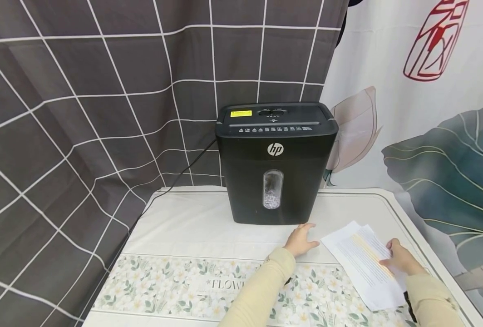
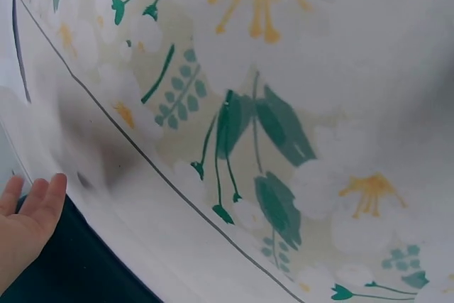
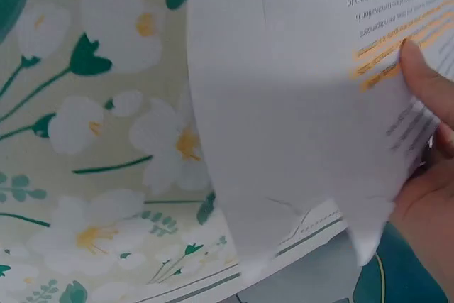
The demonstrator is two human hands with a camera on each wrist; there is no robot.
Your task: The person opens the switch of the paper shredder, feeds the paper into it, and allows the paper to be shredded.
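My right hand pinches the right edge of a few printed sheets of paper, its thumb on top beside lines of orange highlighting. In the right wrist view the sheets reach past the table's edge, and part of the right hand curls beneath them. My left hand holds nothing, its fingers relaxed over the table just in front of the shredder's lower right corner. A black HP paper shredder stands upright at the back of the table, with white shreds showing through its window.
A power cord runs from behind the shredder down along the table's left side. The white table wears a cover with a flower-print band. Grid-pattern dark cloth hangs behind and left; a leaf-print white cloth hangs at right.
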